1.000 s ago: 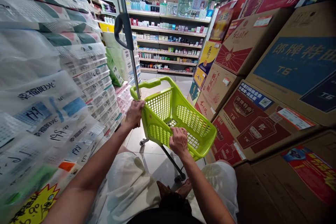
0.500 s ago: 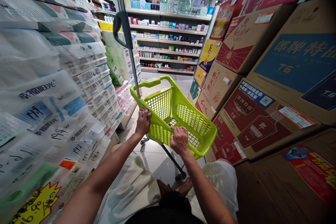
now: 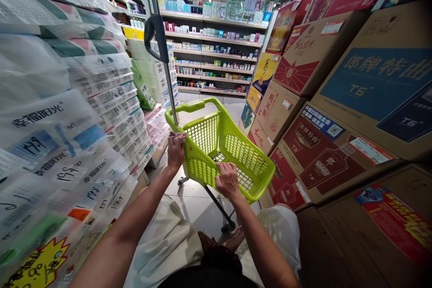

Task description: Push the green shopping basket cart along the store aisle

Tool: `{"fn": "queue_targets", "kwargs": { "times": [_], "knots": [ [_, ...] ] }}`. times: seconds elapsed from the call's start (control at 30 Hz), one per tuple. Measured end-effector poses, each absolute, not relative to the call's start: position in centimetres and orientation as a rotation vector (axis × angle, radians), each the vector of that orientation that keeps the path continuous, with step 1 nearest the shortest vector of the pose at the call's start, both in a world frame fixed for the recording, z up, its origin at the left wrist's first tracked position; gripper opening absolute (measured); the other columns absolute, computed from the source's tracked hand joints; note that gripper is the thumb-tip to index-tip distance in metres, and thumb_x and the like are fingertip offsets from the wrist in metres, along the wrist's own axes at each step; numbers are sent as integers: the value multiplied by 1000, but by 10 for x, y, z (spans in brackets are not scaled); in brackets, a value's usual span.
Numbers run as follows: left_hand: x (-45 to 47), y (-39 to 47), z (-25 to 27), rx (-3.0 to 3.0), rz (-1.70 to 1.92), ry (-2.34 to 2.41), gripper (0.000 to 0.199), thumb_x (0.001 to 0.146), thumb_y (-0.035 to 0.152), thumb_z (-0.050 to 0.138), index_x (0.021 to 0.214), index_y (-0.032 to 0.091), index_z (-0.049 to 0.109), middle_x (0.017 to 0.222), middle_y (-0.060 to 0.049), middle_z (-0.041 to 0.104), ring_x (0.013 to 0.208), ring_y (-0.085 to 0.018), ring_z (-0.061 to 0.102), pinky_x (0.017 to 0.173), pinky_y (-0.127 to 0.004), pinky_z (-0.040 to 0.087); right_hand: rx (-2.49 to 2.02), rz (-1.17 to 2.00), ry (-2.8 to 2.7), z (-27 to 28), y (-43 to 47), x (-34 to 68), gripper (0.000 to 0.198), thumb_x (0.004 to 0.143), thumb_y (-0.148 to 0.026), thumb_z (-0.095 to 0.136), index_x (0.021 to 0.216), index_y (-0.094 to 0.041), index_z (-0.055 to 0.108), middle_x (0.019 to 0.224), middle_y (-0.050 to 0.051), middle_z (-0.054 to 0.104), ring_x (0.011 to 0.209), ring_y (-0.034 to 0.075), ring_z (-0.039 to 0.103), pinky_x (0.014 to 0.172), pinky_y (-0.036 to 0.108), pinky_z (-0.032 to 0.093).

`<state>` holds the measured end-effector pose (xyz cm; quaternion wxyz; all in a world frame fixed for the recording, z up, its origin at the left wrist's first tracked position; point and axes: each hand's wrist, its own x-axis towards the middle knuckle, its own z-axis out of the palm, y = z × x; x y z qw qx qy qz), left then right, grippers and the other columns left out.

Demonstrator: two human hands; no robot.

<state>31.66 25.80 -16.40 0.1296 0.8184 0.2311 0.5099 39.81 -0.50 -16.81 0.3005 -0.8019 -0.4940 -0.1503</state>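
In front of my knees stands a lime-green shopping basket on wheels [image 3: 248,153], with holed walls and nothing lying in it. My left hand [image 3: 176,147] is closed over its near left corner, close to the grey pole. Farther right, the fingers of my right hand [image 3: 227,177] curl over the near long rim. A grey metal pole [image 3: 171,92] rises from the basket's left end and carries a dark looped grip [image 3: 157,38]. Under the basket, a wheel [image 3: 229,226] rests on the tiled floor near my feet.
Plastic-wrapped tissue packs [image 3: 111,94] are stacked along the left. Printed cardboard cartons [image 3: 332,153] form a wall on the right, close to the basket. Shelves of small boxes and bottles [image 3: 216,49] cross the far end of the aisle. Pale floor tiles [image 3: 189,97] lie between.
My left hand has slid a little up and left along the basket's corner, toward the pole. My right hand stays on the near rim. The whole view has shifted slightly.
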Motion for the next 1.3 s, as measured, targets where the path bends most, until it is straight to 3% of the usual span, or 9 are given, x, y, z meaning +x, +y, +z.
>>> {"fn": "queue_targets", "kwargs": {
  "times": [0.13, 0.27, 0.5, 0.87, 1.3],
  "knots": [
    [316, 260, -162, 2557, 1321, 344, 20, 99, 21, 48, 101, 21, 67, 107, -10, 55, 112, -24, 59, 99, -40, 56, -2119, -389, -1321, -168, -6, 401, 46, 76, -14, 51, 120, -15, 63, 111, 10, 71, 106, 24, 61, 110, 40, 31],
    [315, 261, -166, 2464, 1433, 609, 24, 97, 21, 49, 114, 19, 67, 115, -13, 54, 111, -27, 60, 96, -43, 57, -2136, -361, -1327, -166, -6, 401, 47, 77, -14, 51, 122, -15, 63, 111, 10, 71, 107, 24, 61, 110, 41, 31],
    [313, 248, -174, 2537, 1288, 549, 29, 98, 22, 49, 120, 20, 68, 116, -14, 54, 115, -28, 60, 98, -41, 56, -2205, -266, -1359, -159, -12, 404, 49, 82, -14, 51, 129, -19, 62, 120, 10, 72, 112, 24, 60, 110, 40, 32],
    [322, 206, -187, 2498, 1181, 558, 25, 99, 25, 52, 116, 20, 69, 115, -13, 54, 106, -26, 64, 83, -37, 60, -2221, -295, -1235, -149, -47, 418, 46, 85, -11, 47, 126, -21, 66, 121, 7, 73, 113, 23, 59, 111, 39, 28],
    [335, 152, -215, 2289, 1210, 584, 27, 100, 29, 52, 120, 21, 68, 115, -12, 56, 101, -24, 64, 89, -40, 60, -2241, -338, -1080, -163, -78, 433, 43, 90, -13, 41, 120, -22, 71, 115, 5, 75, 104, 20, 62, 109, 36, 29]
  ]
}}
